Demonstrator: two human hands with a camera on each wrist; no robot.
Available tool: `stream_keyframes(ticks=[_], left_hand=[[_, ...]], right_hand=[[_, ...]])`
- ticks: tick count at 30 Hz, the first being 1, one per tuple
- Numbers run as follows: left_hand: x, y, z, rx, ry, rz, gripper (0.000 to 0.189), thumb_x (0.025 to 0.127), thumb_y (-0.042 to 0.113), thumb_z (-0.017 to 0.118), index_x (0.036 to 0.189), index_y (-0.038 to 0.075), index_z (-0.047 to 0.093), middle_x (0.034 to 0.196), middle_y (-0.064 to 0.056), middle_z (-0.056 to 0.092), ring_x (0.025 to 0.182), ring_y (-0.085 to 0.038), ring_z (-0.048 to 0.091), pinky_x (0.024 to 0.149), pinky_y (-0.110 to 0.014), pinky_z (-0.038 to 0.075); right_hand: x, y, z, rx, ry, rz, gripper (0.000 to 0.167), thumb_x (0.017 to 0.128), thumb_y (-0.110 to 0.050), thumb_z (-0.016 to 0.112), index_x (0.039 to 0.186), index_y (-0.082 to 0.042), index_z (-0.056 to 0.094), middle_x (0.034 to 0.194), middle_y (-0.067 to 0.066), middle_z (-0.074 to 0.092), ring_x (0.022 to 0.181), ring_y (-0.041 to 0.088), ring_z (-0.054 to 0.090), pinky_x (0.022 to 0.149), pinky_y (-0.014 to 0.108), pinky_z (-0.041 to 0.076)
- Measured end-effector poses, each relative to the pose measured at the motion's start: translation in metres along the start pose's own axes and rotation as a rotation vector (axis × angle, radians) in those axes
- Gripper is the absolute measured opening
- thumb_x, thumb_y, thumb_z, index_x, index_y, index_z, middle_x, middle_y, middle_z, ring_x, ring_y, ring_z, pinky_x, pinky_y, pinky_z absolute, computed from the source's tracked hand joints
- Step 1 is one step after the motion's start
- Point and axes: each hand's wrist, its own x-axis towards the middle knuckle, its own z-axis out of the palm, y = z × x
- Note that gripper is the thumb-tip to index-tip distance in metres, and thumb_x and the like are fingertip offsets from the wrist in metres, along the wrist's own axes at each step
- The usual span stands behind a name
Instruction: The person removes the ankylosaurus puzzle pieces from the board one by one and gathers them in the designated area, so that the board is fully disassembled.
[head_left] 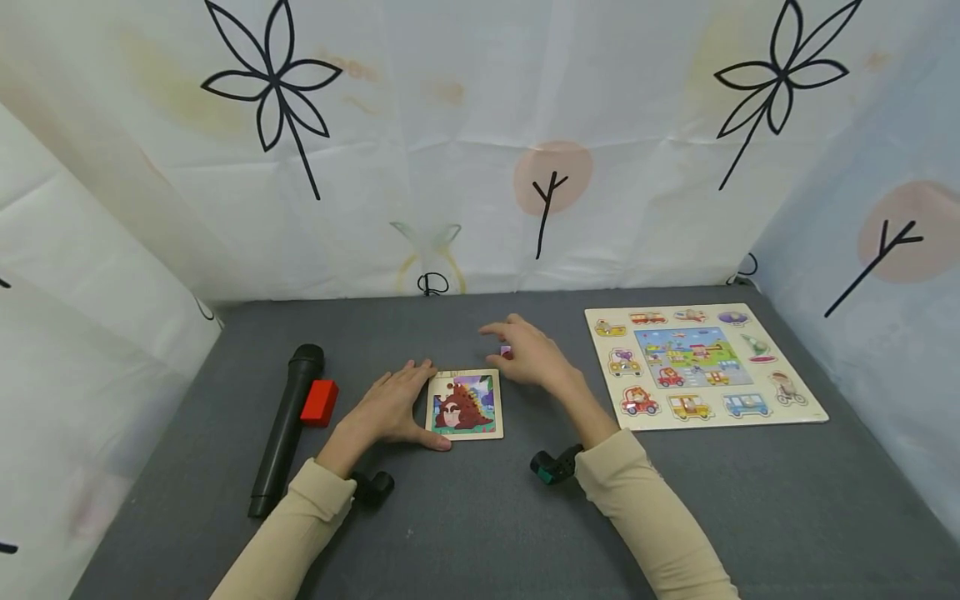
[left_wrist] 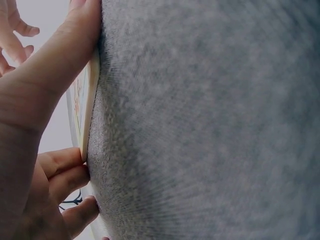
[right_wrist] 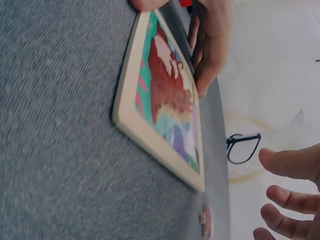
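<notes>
A small square picture puzzle (head_left: pixel 465 406) with a wooden frame lies flat on the table and shows a red-brown dinosaur. My left hand (head_left: pixel 393 406) spans its left side, holding the frame between the thumb at the near edge and the fingers at the far corner. In the left wrist view the thumb (left_wrist: pixel 60 65) lies along the frame's edge (left_wrist: pixel 90 110). My right hand (head_left: pixel 534 353) hovers to the puzzle's upper right, fingers spread and bare of any object. Close by its fingers, a small purple-pink puzzle piece (head_left: pixel 506 351) lies on the table; the right wrist view shows this piece (right_wrist: pixel 206 221) apart from the fingertips.
A black microphone (head_left: pixel 288 429) lies at the left, with a red block (head_left: pixel 319 403) beside it. At the right is a large wooden puzzle board (head_left: pixel 705 408) with vehicle pictures. Printed white cloth (head_left: pixel 465 100) hangs behind the grey table (head_left: pixel 450 525).
</notes>
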Motion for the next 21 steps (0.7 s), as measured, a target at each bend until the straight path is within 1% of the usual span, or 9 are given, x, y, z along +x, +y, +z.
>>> stream_keyframes(ticks=[2, 4, 7, 9, 14, 18, 21], left_hand=[[0.0, -0.001, 0.001, -0.001, 0.001, -0.001, 0.123, 0.065, 0.069, 0.087, 0.158, 0.006, 0.037, 0.167, -0.019, 0.032, 0.156, -0.042, 0.028, 0.122, -0.068, 0.024], [0.001, -0.001, 0.001, 0.0, 0.0, -0.001, 0.123, 0.065, 0.069, 0.087, 0.157, 0.006, 0.037, 0.167, -0.019, 0.032, 0.156, -0.042, 0.028, 0.122, -0.068, 0.024], [0.001, -0.002, 0.001, 0.0, 0.0, -0.002, 0.123, 0.065, 0.07, 0.086, 0.157, 0.005, 0.037, 0.167, -0.019, 0.032, 0.156, -0.042, 0.028, 0.122, -0.068, 0.024], [0.001, -0.002, 0.001, -0.002, 0.0, 0.0, 0.123, 0.065, 0.07, 0.086, 0.157, 0.005, 0.037, 0.167, -0.019, 0.032, 0.156, -0.042, 0.028, 0.122, -0.068, 0.023], [0.0, -0.002, 0.001, -0.008, 0.0, 0.003, 0.123, 0.065, 0.07, 0.086, 0.158, 0.006, 0.036, 0.167, -0.019, 0.031, 0.156, -0.042, 0.028, 0.123, -0.068, 0.023], [0.0, -0.002, 0.001, -0.014, 0.002, 0.009, 0.122, 0.066, 0.069, 0.086, 0.158, 0.006, 0.037, 0.167, -0.019, 0.032, 0.156, -0.042, 0.028, 0.122, -0.068, 0.023], [0.0, -0.002, 0.001, -0.019, 0.005, 0.014, 0.122, 0.066, 0.069, 0.086, 0.157, 0.006, 0.037, 0.167, -0.018, 0.032, 0.156, -0.043, 0.027, 0.122, -0.068, 0.022]], right_hand=[[-0.001, -0.004, -0.001, -0.002, 0.0, -0.011, 0.045, 0.099, -0.021, 0.068, 0.143, -0.012, 0.06, 0.123, 0.019, 0.061, 0.108, 0.029, 0.063, 0.07, 0.037, 0.051], [-0.002, -0.007, -0.001, -0.006, -0.006, -0.018, 0.046, 0.099, -0.022, 0.068, 0.143, -0.012, 0.06, 0.124, 0.018, 0.062, 0.102, 0.025, 0.063, 0.069, 0.035, 0.051], [-0.002, -0.011, 0.0, 0.001, -0.024, -0.026, 0.046, 0.099, -0.022, 0.069, 0.143, -0.012, 0.059, 0.125, 0.018, 0.061, 0.095, 0.024, 0.064, 0.066, 0.033, 0.051], [-0.003, -0.014, 0.0, 0.003, -0.038, -0.033, 0.047, 0.099, -0.022, 0.069, 0.143, -0.012, 0.059, 0.125, 0.018, 0.061, 0.097, 0.026, 0.065, 0.067, 0.034, 0.051], [-0.003, -0.019, 0.004, 0.013, -0.07, -0.046, 0.047, 0.099, -0.023, 0.069, 0.143, -0.013, 0.06, 0.126, 0.018, 0.061, 0.113, 0.032, 0.063, 0.074, 0.041, 0.053], [-0.003, -0.022, 0.008, 0.026, -0.098, -0.048, 0.047, 0.099, -0.024, 0.069, 0.143, -0.013, 0.06, 0.127, 0.018, 0.061, 0.115, 0.033, 0.063, 0.081, 0.046, 0.055], [-0.002, -0.024, 0.011, 0.03, -0.116, -0.059, 0.046, 0.099, -0.024, 0.068, 0.143, -0.013, 0.06, 0.126, 0.018, 0.061, 0.116, 0.033, 0.063, 0.083, 0.046, 0.056]])
